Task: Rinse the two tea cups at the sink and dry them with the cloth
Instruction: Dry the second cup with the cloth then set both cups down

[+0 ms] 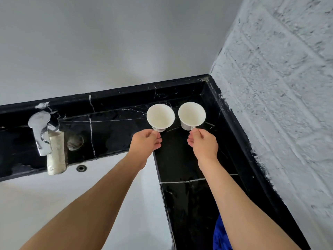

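Two white tea cups stand upright side by side on the black marble counter in the back right corner. My left hand (146,141) pinches the handle of the left cup (160,115). My right hand (203,143) pinches the handle of the right cup (191,114). Both cups look empty inside. A blue cloth (220,235) lies on the counter near the bottom edge, partly hidden under my right forearm.
The white sink basin (81,192) lies at the lower left, with an overflow hole (81,168). A chrome tap (46,139) stands on the black counter (185,195) behind it. A rough white brick wall (279,105) closes the right side.
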